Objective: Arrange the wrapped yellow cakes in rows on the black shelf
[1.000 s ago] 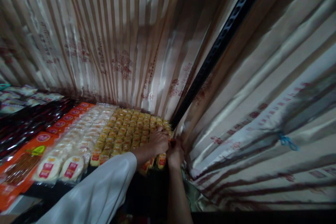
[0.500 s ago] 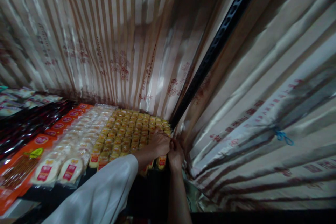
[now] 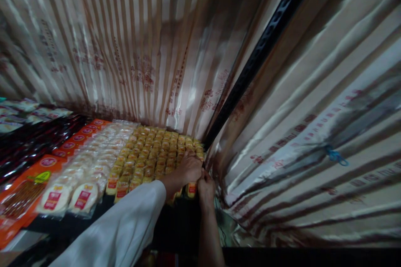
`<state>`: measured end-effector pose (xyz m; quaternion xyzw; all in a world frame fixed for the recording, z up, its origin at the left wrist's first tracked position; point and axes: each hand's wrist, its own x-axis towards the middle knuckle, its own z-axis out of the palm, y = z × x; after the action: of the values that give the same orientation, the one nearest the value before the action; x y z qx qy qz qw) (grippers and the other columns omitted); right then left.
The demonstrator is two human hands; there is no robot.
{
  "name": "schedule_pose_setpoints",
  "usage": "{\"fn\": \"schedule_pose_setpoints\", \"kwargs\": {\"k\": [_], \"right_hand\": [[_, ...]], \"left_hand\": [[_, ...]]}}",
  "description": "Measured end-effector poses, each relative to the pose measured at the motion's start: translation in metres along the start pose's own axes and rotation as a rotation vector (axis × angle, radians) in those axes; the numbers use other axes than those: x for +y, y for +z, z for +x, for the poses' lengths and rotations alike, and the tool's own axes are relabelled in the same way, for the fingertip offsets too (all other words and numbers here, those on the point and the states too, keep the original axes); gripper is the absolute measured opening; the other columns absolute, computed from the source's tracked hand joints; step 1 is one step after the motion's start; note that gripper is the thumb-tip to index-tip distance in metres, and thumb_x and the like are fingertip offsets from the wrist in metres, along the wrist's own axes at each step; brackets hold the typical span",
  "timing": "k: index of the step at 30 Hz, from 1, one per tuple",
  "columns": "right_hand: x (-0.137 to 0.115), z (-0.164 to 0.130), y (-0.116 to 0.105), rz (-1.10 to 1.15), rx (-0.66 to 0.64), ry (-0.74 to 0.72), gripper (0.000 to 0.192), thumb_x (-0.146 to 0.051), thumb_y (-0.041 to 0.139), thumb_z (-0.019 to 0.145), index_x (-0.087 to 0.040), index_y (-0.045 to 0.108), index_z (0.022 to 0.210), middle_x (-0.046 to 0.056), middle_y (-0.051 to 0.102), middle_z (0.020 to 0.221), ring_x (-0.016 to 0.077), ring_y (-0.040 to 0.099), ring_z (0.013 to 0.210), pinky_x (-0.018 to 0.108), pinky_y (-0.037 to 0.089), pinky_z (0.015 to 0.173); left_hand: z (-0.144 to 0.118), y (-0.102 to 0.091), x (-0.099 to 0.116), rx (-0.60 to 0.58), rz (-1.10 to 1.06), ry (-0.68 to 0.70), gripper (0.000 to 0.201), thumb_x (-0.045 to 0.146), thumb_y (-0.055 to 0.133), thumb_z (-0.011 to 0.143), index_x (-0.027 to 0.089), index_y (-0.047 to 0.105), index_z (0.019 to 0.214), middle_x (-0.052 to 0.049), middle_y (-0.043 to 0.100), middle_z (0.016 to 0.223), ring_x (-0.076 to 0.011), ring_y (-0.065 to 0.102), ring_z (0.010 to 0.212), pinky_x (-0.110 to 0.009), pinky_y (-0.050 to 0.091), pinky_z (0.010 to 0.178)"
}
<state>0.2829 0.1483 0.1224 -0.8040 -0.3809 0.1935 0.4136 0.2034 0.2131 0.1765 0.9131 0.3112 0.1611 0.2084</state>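
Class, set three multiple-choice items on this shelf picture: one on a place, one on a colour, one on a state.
1. Where are both hands?
A) right end of the yellow packets
B) on the orange packs
C) on the dark packs

2. The left arm's sleeve is
A) black
B) white
C) red

3. The left hand is
A) raised clear
B) hidden
C) resting on the packets

Key:
1 A: left hand and right hand meet at the yellow packets by the black rail.
2 B: the sleeve is white.
3 C: it lies on them.
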Motion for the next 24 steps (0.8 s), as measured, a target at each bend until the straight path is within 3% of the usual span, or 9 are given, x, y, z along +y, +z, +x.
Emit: {"fn": "schedule_pose_setpoints", "kwargs": {"k": [4, 9, 13, 16, 18, 20, 22, 24], "right_hand": [[0.001, -0.005, -0.005, 0.025, 0.000, -0.056, 0.057, -0.050, 0.028, 0.080, -0.012, 0.067, 0.095, 0.016, 0.068, 0.092, 0.0266, 0.061, 0.088, 0.033, 0.044, 0.073], [-0.006, -0.016, -0.012, 0.065, 0.052, -0.002, 0.059, -0.052, 0.033, 0.078, -0.008, 0.065, 0.098, 0.020, 0.066, 0.096, 0.0295, 0.059, 0.093, 0.038, 0.043, 0.078], [-0.021, -0.052, -0.024, 0.362, 0.258, -0.133, 0.052, -0.049, 0.039, 0.080, -0.009, 0.058, 0.108, 0.017, 0.063, 0.103, 0.0230, 0.058, 0.094, 0.034, 0.044, 0.080], [-0.021, -0.103, -0.035, 0.541, 0.282, -0.235, 0.038, -0.044, 0.041, 0.083, -0.014, 0.057, 0.099, 0.006, 0.064, 0.081, 0.0153, 0.060, 0.073, 0.028, 0.046, 0.069], [-0.013, -0.143, -0.036, 0.494, 0.139, -0.326, 0.030, -0.040, 0.042, 0.085, -0.016, 0.060, 0.085, 0.001, 0.060, 0.065, 0.0125, 0.057, 0.062, 0.024, 0.044, 0.062], [0.001, -0.182, -0.027, 0.397, -0.070, -0.386, 0.030, -0.036, 0.041, 0.086, -0.017, 0.060, 0.073, -0.001, 0.057, 0.056, 0.0109, 0.053, 0.053, 0.021, 0.040, 0.054], [0.016, -0.214, -0.007, 0.259, -0.332, -0.440, 0.033, -0.035, 0.041, 0.087, -0.019, 0.059, 0.064, -0.001, 0.054, 0.052, 0.0100, 0.051, 0.050, 0.020, 0.038, 0.052], [0.030, -0.236, 0.018, 0.115, -0.500, -0.404, 0.032, -0.035, 0.041, 0.086, -0.019, 0.059, 0.063, 0.000, 0.059, 0.057, 0.0109, 0.054, 0.054, 0.020, 0.039, 0.054]], "left_hand": [[-0.008, -0.007, 0.007, 0.036, 0.017, -0.021, 0.016, 0.013, 0.050, 0.071, 0.015, 0.065, 0.073, -0.008, 0.065, 0.082, -0.0224, 0.049, 0.100, -0.035, 0.030, 0.095], [-0.030, -0.022, 0.019, 0.118, -0.023, -0.001, 0.025, 0.006, 0.046, 0.069, 0.013, 0.066, 0.082, -0.009, 0.066, 0.093, -0.0203, 0.049, 0.104, -0.030, 0.033, 0.096], [-0.078, -0.029, 0.030, 0.228, -0.235, -0.042, 0.030, 0.005, 0.039, 0.073, 0.015, 0.066, 0.084, -0.005, 0.066, 0.089, -0.0157, 0.056, 0.091, -0.025, 0.041, 0.085], [-0.137, -0.026, 0.033, 0.215, -0.423, -0.017, 0.029, 0.008, 0.037, 0.076, 0.016, 0.065, 0.078, -0.004, 0.065, 0.078, -0.0132, 0.058, 0.077, -0.022, 0.043, 0.074], [-0.181, -0.016, 0.029, 0.154, -0.506, -0.117, 0.028, 0.006, 0.038, 0.071, 0.016, 0.065, 0.071, -0.002, 0.064, 0.071, -0.0118, 0.057, 0.071, -0.020, 0.043, 0.069], [-0.224, 0.001, 0.021, -0.015, -0.539, -0.279, 0.030, 0.005, 0.039, 0.067, 0.017, 0.066, 0.072, -0.001, 0.065, 0.071, -0.0119, 0.058, 0.069, -0.020, 0.042, 0.067], [-0.260, 0.023, 0.011, -0.167, -0.518, -0.450, 0.030, 0.005, 0.040, 0.064, 0.017, 0.067, 0.071, -0.002, 0.067, 0.074, -0.0147, 0.060, 0.072, -0.022, 0.043, 0.067], [-0.286, 0.045, 0.003, -0.215, -0.498, -0.591, 0.031, 0.007, 0.041, 0.066, 0.016, 0.068, 0.079, -0.005, 0.069, 0.082, -0.0182, 0.061, 0.078, -0.025, 0.044, 0.070]]}}
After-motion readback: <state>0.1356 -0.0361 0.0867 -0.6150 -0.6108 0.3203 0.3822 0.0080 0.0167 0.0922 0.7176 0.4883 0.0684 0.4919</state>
